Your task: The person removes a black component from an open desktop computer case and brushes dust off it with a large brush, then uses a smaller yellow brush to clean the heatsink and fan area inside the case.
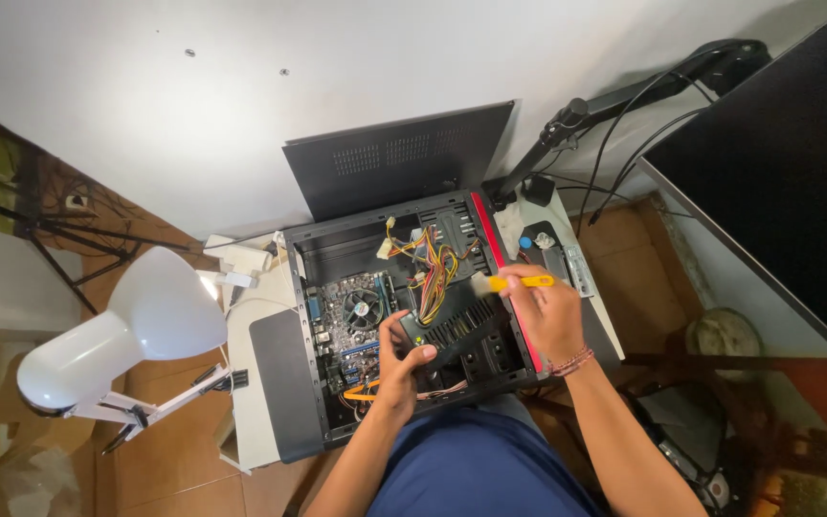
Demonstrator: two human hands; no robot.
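- An open PC case [310, 402] lies on its side on a small white table [246, 402], filling most of the top; its red strip runs along the right edge.
- The left hand [396, 369] is curled around a black part [452, 330] in the case's near half, fingers over its near left corner, thumb on top.
- The right hand [546, 316] pinches a yellow-handled brush [509, 283] between thumb and fingers; its pale bristles point left, over the black part's far right corner.
- A bundle of yellow, red and black wires [437, 268] sits just beyond the black part; a round fan [361, 309] lies on the board to the left, an orange cable [361, 391] near the front left.
- The black side panel [399, 158] leans on the wall behind the table's far edge.
- A white lamp [122, 340] hangs off the left edge; a small blue cap [525, 242] rests at the far right corner; labels there are too small to tell.
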